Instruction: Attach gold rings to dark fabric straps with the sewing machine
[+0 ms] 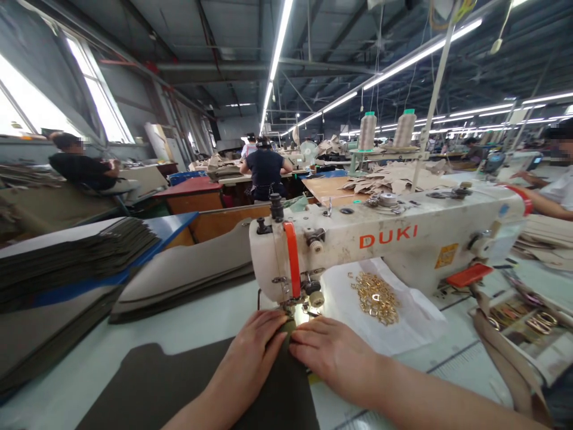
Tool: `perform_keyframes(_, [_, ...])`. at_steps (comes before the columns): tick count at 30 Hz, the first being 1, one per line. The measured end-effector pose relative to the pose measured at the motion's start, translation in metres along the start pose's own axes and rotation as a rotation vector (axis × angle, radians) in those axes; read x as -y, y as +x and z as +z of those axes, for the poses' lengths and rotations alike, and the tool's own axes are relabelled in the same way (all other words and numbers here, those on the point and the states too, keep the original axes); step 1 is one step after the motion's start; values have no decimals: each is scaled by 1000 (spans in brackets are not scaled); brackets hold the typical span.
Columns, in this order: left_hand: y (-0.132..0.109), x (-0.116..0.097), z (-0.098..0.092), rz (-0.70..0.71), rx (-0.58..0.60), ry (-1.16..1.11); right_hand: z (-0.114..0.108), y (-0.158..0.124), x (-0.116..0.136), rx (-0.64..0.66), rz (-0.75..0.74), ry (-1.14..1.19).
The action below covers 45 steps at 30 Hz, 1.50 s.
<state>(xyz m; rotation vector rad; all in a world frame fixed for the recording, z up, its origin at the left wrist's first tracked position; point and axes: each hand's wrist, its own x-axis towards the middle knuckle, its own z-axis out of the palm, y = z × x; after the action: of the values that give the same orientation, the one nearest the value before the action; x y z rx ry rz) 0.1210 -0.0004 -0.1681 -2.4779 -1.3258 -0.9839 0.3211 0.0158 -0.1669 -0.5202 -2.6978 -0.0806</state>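
A dark grey-green fabric panel (pixel 197 382) lies on the sewing table, its far end under the needle area of a white sewing machine (pixel 344 239) marked DUKI. My left hand (pixel 255 343) grips the panel just left of the presser foot, fingers closed with the thumb alongside. On the other side, my right hand (pixel 333 352) is closed on the panel's narrow end, fingertips pressed together near the foot. Both hands nearly meet below the needle, which is partly hidden behind my fingers. A small lamp lights this spot.
Gold metal rings (pixel 376 298) are heaped on white paper (pixel 421 322) beside the machine. At right stands a tray (pixel 532 334) of hardware, with a tan strap (pixel 496 352) in front. Stacked dark panels (pixel 188 272) lie left. Thread cones (pixel 367 131) stand behind; other people sit around.
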Motion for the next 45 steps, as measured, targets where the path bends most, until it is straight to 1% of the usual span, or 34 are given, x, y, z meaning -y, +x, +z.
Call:
perform_keyframes(3, [-8, -3, -3, -6, 54, 80, 1, -2, 0, -1, -18, 1])
perform_keyframes(8, [-13, -4, -3, 62, 112, 205, 2, 0, -2, 21, -26, -6])
perform_keyframes(13, [-17, 2, 2, 113, 168, 299, 0, 2, -2, 57, -20, -16])
perform_keyframes(16, [-19, 8, 5, 164, 215, 297, -1, 3, -2, 59, -21, -39])
perform_keyframes(18, [-20, 10, 5, 200, 222, 281, -1, 3, -2, 50, -26, -53])
perform_keyframes(20, [-20, 11, 5, 212, 205, 285, 0, 3, -2, 37, -29, -58])
perform_keyframes(23, [-19, 12, 3, 209, 169, 293, 1, 3, -3, 14, -33, -55])
perform_keyframes(28, [-15, 11, 2, 172, 166, 245, 5, 4, -5, 0, -30, -65])
perform_keyframes(33, [-11, 8, 1, 289, 127, 377, 6, 4, -6, -4, -28, -64])
perform_keyframes(35, [-10, 7, -1, 304, 130, 380, 6, 4, -6, -5, -21, -64])
perform_keyframes(40, [-12, 8, -1, 191, 176, 301, 6, 4, -5, -2, -18, -60])
perform_keyframes(45, [-18, 11, 4, 189, 187, 293, 2, 4, -4, 9, -13, -41])
